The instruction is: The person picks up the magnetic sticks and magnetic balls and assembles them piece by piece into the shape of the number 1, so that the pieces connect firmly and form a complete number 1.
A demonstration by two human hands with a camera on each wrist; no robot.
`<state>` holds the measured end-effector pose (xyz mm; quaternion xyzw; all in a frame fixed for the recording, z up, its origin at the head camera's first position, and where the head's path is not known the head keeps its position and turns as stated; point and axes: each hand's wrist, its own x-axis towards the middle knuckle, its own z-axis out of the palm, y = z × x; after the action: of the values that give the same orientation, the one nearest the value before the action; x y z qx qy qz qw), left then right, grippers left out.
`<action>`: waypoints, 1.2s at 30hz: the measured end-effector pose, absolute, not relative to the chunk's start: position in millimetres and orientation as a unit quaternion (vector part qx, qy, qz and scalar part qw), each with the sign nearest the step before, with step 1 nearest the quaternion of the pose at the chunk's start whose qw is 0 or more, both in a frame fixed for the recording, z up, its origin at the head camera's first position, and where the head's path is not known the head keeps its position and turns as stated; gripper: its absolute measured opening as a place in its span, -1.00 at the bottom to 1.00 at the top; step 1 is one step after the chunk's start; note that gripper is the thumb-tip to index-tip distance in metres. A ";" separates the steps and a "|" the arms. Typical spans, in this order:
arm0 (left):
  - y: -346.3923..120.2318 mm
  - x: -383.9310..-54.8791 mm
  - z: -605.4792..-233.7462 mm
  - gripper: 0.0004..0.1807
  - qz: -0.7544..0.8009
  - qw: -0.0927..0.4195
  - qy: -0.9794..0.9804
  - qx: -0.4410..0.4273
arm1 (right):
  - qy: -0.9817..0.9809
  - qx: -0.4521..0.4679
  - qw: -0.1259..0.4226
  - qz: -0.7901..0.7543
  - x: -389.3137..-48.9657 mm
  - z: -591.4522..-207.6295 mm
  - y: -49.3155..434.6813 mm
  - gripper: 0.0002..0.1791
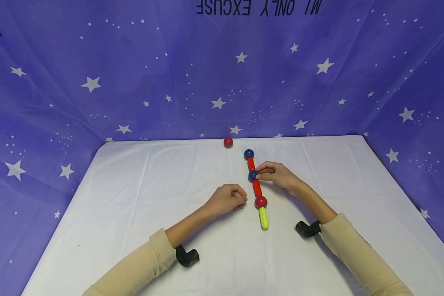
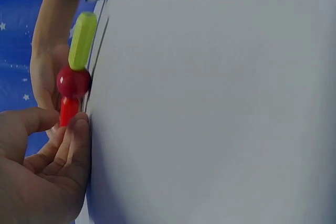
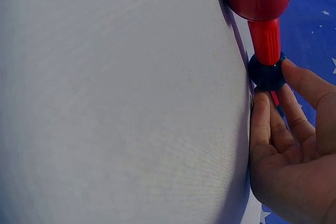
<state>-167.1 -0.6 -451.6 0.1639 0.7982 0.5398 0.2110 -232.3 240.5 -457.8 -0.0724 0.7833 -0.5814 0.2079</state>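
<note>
A straight chain of balls and rods lies on the white table. From its far end come a blue ball (image 1: 248,154), a red rod (image 1: 250,164), a second blue ball (image 1: 253,176), another red rod (image 1: 257,188), a red ball (image 1: 260,202) and a yellow-green rod (image 1: 264,218). My right hand (image 1: 279,176) pinches the second blue ball, with the thumb on its near side in the right wrist view. Left of the chain, my left hand (image 1: 226,199) holds nothing; its fingers are loosely bent and sit a little apart from the red ball.
A single red ball (image 1: 228,142) sits near the table's back edge, left of the chain's far end. Black curved pieces (image 1: 187,257) are worn at both wrists. Purple star-printed cloth (image 1: 192,82) hangs behind and beside the white table (image 1: 133,176).
</note>
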 end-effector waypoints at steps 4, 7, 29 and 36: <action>-2.2 -177.2 -454.9 -0.89 0.548 0.188 0.800 0.154 | 0.784 -0.071 0.209 -0.580 -231.8 -457.4 240.8 -0.64; -3.6 -186.5 -457.4 -0.85 0.563 0.167 0.797 0.138 | 0.785 -0.072 0.209 -0.578 -231.3 -456.7 240.9 -0.64; -12.8 -270.2 -457.2 -0.57 0.576 -0.010 0.817 0.021 | 0.793 -0.062 0.213 -0.568 -232.6 -456.9 241.3 -0.63; -7.7 -291.1 -455.4 -0.51 0.536 -0.044 0.843 -0.004 | 0.790 -0.065 0.214 -0.571 -232.0 -456.6 241.3 -0.64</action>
<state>-291.1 -7.7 -455.4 -0.0044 0.8428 0.5364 -0.0440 -232.0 241.3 -456.6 -0.0652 0.7897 -0.5713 0.2138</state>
